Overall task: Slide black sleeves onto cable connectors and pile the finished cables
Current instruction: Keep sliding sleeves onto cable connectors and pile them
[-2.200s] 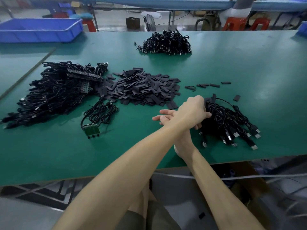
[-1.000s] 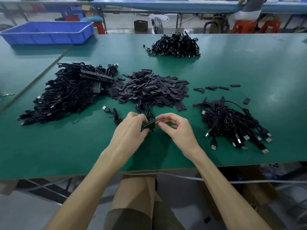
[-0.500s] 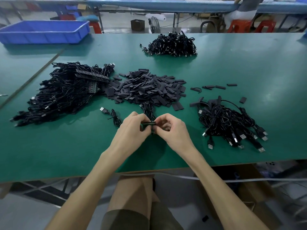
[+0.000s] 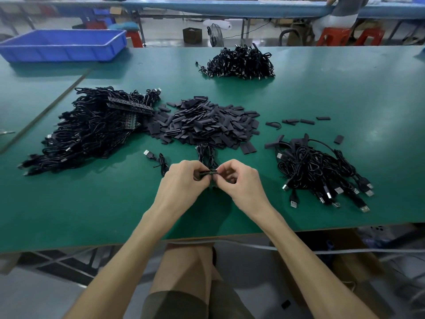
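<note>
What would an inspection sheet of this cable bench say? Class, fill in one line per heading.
Surface: green table, carrying several heaps.
Job's things: heap of black sleeves at centre; dark strip with cables attached, held near the front edge.
Clutter: stray sleeves right of the heap.
Grippers: left hand and right hand both pinch the dark strip.
Cables: large tangle left; pile with plugs right; far pile; loose cable beside the left hand.
Surroundings: blue bin, red stools, seated person behind.
</note>
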A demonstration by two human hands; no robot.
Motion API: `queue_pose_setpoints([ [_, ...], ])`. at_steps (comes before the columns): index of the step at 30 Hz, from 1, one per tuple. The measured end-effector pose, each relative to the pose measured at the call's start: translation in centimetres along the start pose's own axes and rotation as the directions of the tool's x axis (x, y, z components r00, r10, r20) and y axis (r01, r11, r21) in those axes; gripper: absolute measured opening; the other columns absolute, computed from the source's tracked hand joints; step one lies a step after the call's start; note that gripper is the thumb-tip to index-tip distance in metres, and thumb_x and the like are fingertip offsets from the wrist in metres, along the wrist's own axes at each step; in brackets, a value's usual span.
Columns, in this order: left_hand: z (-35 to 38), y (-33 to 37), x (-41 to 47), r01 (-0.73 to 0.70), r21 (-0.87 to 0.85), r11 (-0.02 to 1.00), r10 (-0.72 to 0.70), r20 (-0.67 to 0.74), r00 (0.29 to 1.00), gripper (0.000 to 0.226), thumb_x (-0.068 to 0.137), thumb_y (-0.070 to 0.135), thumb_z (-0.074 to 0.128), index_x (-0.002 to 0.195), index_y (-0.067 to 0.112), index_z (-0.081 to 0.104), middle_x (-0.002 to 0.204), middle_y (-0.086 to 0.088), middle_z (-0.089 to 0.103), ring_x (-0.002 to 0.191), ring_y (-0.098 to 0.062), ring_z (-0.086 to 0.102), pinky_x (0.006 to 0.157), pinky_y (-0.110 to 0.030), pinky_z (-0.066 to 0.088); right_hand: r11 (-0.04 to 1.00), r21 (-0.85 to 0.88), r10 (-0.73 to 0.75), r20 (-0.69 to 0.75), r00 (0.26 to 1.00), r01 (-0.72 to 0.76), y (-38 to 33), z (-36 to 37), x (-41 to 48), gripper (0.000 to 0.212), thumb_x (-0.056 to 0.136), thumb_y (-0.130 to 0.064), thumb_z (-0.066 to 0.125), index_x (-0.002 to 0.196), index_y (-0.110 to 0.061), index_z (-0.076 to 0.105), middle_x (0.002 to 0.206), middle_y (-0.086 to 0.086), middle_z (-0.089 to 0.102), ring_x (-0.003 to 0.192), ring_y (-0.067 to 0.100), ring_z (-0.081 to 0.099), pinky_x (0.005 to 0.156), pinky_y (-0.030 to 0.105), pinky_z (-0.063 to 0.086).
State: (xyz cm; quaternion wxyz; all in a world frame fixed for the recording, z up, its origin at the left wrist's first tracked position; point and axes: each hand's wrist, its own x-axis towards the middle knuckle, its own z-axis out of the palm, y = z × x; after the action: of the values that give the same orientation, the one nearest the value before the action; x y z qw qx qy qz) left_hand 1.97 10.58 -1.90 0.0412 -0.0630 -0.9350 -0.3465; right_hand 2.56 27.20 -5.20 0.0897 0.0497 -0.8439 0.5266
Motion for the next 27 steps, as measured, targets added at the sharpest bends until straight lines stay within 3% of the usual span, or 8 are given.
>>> queue_pose_setpoints([
  [3,0.4,0.4,0.0,0.022,0.048,0.999,-0.019,-0.051,0.999,0.003,0.087,0.032,0.070,0.087,0.029,0.071,0.072,0.013,0.065,0.073,-0.014,0.063,0.062,-0.029,0.045,1.000,-0.003,-0.012,-0.002,1.000,0.012,0.1,0.2,-0.2,0.008,0.090,-0.014,0.078,0.092,-0.012,0.070,0.080,0.001,0.070,0.068,0.005,0.060,0.067,0.016,0.050],
  [6,0.6,0.6,0.1,-0.005,0.105,0.994,0.012,-0.065,0.998,0.007,0.091,0.029,0.065,0.092,0.022,0.068,0.084,0.008,0.064,0.079,-0.019,0.061,0.066,-0.033,0.047,0.998,0.058,0.018,-0.049,0.999,-0.015,0.2,0.0,-0.1,0.007,0.092,-0.016,0.077,0.093,-0.016,0.070,0.083,-0.002,0.073,0.075,0.008,0.067,0.072,0.022,0.056],
  [12,-1.5,-1.9,0.7,0.019,0.383,0.924,0.049,-0.166,0.985,0.010,0.098,0.017,0.056,0.102,0.010,0.062,0.099,-0.007,0.059,0.081,-0.026,0.050,0.082,-0.042,0.044,0.888,0.455,0.206,-0.248,0.947,-0.073,0.8,-0.9,0.2,0.006,0.099,-0.014,0.067,0.099,-0.019,0.064,0.093,0.000,0.068,0.082,0.011,0.062,0.074,0.033,0.053],
  [15,-1.8,-2.8,0.7,0.127,0.529,0.839,-0.011,-0.217,0.976,0.018,0.093,0.004,0.055,0.111,0.006,0.056,0.113,-0.015,0.055,0.103,-0.034,0.049,0.095,-0.045,0.036,0.867,0.498,0.184,-0.252,0.950,-0.035,0.7,-1.0,0.4,0.012,0.104,-0.012,0.059,0.100,-0.022,0.058,0.111,-0.010,0.072,0.107,0.004,0.065,0.093,0.027,0.050],
  [18,-1.2,-2.5,0.8,0.034,0.538,0.842,0.102,-0.220,0.970,0.037,0.086,-0.003,0.058,0.121,0.007,0.056,0.124,-0.015,0.050,0.116,-0.035,0.043,0.104,-0.044,0.026,0.829,0.559,0.156,-0.217,0.964,-0.008,0.6,-1.0,0.5,0.010,0.110,-0.011,0.048,0.105,-0.019,0.049,0.118,-0.005,0.077,0.122,0.010,0.064,0.106,0.031,0.046],
  [20,-0.4,-1.9,1.2,-0.137,0.425,0.895,0.205,-0.118,0.972,0.040,0.092,0.002,0.059,0.131,0.008,0.055,0.130,-0.011,0.053,0.120,-0.031,0.047,0.106,-0.040,0.030,0.829,0.559,0.137,-0.229,0.964,0.015,0.7,-1.1,0.3,0.005,0.111,-0.014,0.044,0.110,-0.017,0.047,0.106,0.003,0.079,0.115,0.021,0.069,0.106,0.038,0.048],
  [23,1.1,-1.3,1.9,-0.305,0.335,0.891,0.296,0.079,0.952,0.042,0.103,0.014,0.051,0.144,0.010,0.046,0.143,-0.006,0.051,0.130,-0.025,0.047,0.110,-0.036,0.036,0.828,0.559,0.151,-0.285,0.947,0.036,0.8,-1.0,0.1,0.006,0.111,-0.019,0.046,0.112,-0.018,0.051,0.084,0.006,0.078,0.091,0.025,0.074,0.093,0.035,0.052],
  [27,1.8,-2.4,3.0,-0.221,0.442,0.869,0.197,0.102,0.975,0.043,0.105,0.009,0.040,0.148,0.006,0.041,0.153,-0.010,0.042,0.139,-0.029,0.039,0.113,-0.040,0.034,0.826,0.563,0.197,-0.335,0.921,0.028,1.1,-1.0,0.3,0.009,0.109,-0.021,0.052,0.114,-0.017,0.059,0.070,-0.004,0.067,0.068,0.015,0.066,0.075,0.027,0.054],
])
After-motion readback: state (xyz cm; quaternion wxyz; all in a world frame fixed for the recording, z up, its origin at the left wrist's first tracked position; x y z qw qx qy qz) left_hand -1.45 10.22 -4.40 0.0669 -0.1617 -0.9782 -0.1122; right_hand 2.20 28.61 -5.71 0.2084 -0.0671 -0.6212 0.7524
